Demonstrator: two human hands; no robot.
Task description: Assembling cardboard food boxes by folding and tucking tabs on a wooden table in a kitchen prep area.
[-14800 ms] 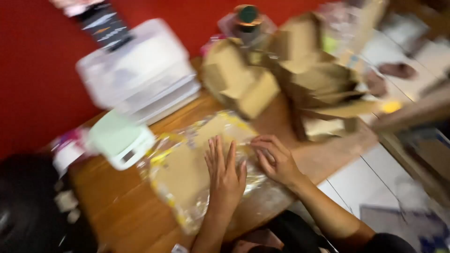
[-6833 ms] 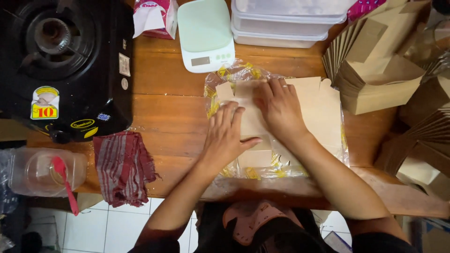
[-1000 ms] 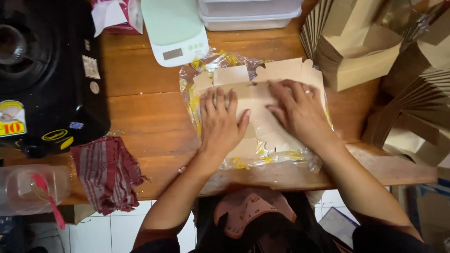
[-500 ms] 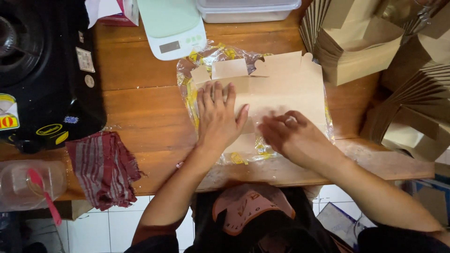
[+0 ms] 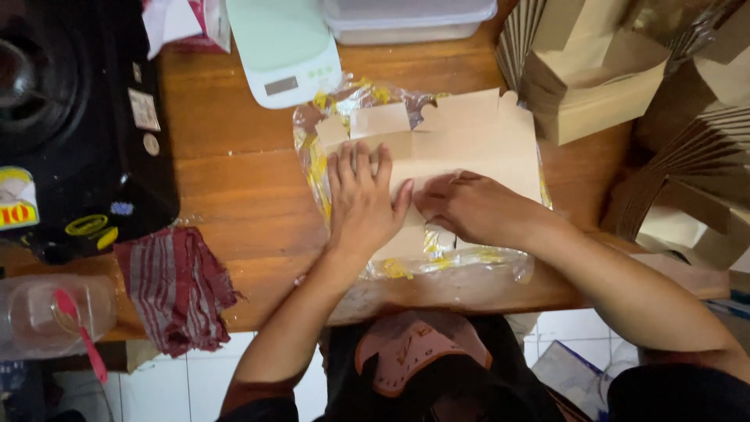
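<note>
- Cardboard box blank (image 5: pixel 461 141) lies flat on a crinkled clear plastic bag (image 5: pixel 461 266) at the near edge of the wooden table (image 5: pixel 234 195); same place as half a second ago
- Left hand (image 5: pixel 361 199) open, palm down, fingers spread, pressing the blank's left part; unchanged from the earlier frame
- Right hand (image 5: pixel 469 207) has slid left, now just beside the left thumb; fingers curled onto the cardboard, pinching or only pressing cannot be told
- Pale green kitchen scale (image 5: pixel 285 47) beyond the blank; striped red cloth (image 5: pixel 176 285) at left near the black stove (image 5: pixel 70 125); folded brown boxes (image 5: pixel 586 78) stacked at right
</note>
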